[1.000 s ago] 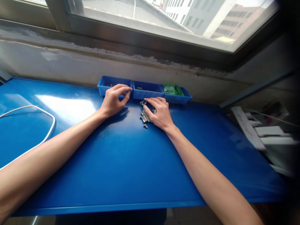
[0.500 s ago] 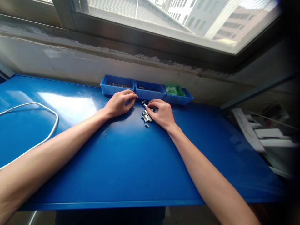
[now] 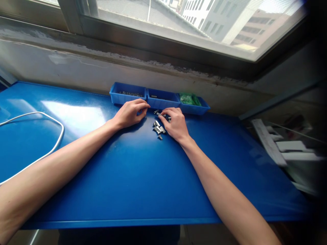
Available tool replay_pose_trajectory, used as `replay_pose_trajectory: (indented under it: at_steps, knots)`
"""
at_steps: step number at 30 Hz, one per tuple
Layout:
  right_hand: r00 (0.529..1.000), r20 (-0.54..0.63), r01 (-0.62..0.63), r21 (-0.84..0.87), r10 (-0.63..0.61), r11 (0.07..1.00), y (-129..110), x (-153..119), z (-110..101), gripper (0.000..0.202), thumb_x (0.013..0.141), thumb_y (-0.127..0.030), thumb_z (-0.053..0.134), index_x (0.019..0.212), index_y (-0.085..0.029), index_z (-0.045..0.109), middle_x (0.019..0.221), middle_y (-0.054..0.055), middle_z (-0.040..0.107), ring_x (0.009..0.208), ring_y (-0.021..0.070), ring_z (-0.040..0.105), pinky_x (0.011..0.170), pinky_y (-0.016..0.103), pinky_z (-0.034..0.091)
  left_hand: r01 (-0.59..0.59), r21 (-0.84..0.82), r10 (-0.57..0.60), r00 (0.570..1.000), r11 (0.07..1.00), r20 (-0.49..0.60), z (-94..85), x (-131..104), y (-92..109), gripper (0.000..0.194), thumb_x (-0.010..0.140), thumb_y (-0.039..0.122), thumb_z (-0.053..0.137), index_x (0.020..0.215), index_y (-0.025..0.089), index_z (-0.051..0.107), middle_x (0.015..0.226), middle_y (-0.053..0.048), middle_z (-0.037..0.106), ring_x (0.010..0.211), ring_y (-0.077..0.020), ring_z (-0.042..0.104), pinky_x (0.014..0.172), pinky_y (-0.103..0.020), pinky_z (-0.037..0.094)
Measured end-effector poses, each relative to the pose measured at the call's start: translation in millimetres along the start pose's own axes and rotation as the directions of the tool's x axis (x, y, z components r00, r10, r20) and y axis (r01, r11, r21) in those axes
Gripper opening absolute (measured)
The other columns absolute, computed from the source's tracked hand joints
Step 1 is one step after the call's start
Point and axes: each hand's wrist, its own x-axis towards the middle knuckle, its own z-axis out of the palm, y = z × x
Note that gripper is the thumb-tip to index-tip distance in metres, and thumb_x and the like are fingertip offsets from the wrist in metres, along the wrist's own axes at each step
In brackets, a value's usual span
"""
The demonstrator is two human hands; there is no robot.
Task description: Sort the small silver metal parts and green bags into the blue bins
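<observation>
My right hand (image 3: 175, 123) pinches a small shiny metal cylinder (image 3: 158, 114) between thumb and forefinger. Just in front of it lies a loose pile of short metal cylinders (image 3: 158, 128) on the blue table. A small screw-like piece (image 3: 159, 137) rests at the near end of that pile, and a dark metal piece (image 3: 156, 111) lies beyond the right fingertips. Left of the pile, my left hand (image 3: 133, 111) is closed, thumb and fingertips together near the front of the bins. Whatever its fingertips hold, if anything, is too small to make out.
Behind the hands stand three joined blue bins: the left bin (image 3: 118, 98) has many small metal parts, the middle bin (image 3: 163, 103) a few pieces, the right bin (image 3: 195, 109) green bags. A white cable (image 3: 62, 131) curves across the table's left. White objects (image 3: 291, 146) stand at right.
The cylinder in my right hand's fingertips is tilted differently, and the hand has shifted slightly left. My left hand stays almost still.
</observation>
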Motion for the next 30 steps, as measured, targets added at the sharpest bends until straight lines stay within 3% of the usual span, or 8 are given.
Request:
replay_pose_trajectory:
  at_steps: [5,10,16,21,24,30]
  knots:
    - [0.987,-0.159,-0.008,0.158,0.034,0.987,-7.9,-2.6,-6.5,0.006,0.093,-0.027,0.072,0.096,-0.023,0.072,0.096,0.004,0.078,0.086,0.0229,0.07,0.085,0.039,0.057,-0.003,-0.002,0.003,1.0,1.0,0.028,-0.9,0.3,0.5,0.031,0.096,0.024,0.055,0.113,0.015,0.079,0.114,-0.012,0.078,0.098,-0.0239,0.075,0.086,-0.034,0.058]
    - [0.978,-0.196,-0.018,0.244,0.067,0.97,-15.2,-3.4,-10.5,0.01,0.09,-0.033,0.077,0.094,-0.024,0.075,0.094,0.002,0.08,0.082,0.021,0.072,0.081,0.035,0.058,-0.003,-0.023,0.005,0.996,1.0,0.084,-0.7,0.5,0.6,0.03,0.095,0.024,0.056,0.112,0.015,0.08,0.111,-0.012,0.078,0.096,-0.0248,0.075,0.085,-0.034,0.058]
    - [0.949,-0.275,-0.117,0.154,0.156,0.981,-7.5,22.4,-10.6,0.018,0.095,-0.041,0.071,0.095,-0.023,0.075,0.092,0.005,0.079,0.082,0.0231,0.071,0.083,0.038,0.057,0.013,-0.018,-0.011,0.996,1.0,0.092,-0.1,0.6,0.4,0.03,0.095,0.023,0.057,0.111,0.015,0.08,0.111,-0.012,0.078,0.096,-0.0246,0.075,0.086,-0.034,0.058]
    - [0.947,-0.291,-0.137,0.008,0.134,0.99,1.0,45.1,-9.8,0.021,0.097,-0.042,0.065,0.104,-0.024,0.073,0.102,0.008,0.079,0.101,0.0297,0.069,0.095,0.046,0.055,0.01,-0.019,-0.008,0.996,1.0,0.094,-0.8,0.8,0.5,0.03,0.095,0.023,0.056,0.112,0.014,0.08,0.111,-0.012,0.078,0.097,-0.025,0.075,0.087,-0.035,0.058]
    - [0.965,-0.257,-0.069,-0.06,0.051,0.996,-4.8,36.5,-10.8,0.019,0.099,-0.035,0.06,0.104,-0.023,0.073,0.106,0.01,0.077,0.108,0.0312,0.066,0.098,0.048,0.054,0.015,-0.015,-0.013,0.995,1.0,0.095,-0.6,0.9,0.6,0.029,0.095,0.022,0.056,0.111,0.015,0.08,0.112,-0.012,0.078,0.097,-0.0248,0.075,0.087,-0.035,0.058]
    - [0.998,-0.033,0.052,-0.112,-0.056,0.992,-13.0,7.4,-13.3,0.021,0.099,-0.032,0.058,0.096,-0.022,0.076,0.103,0.01,0.078,0.103,0.0291,0.069,0.099,0.046,0.053,0.006,-0.012,-0.004,0.996,1.0,0.092,0.1,0.9,0.2,0.03,0.095,0.022,0.056,0.112,0.014,0.08,0.111,-0.012,0.078,0.096,-0.0251,0.075,0.086,-0.035,0.058]
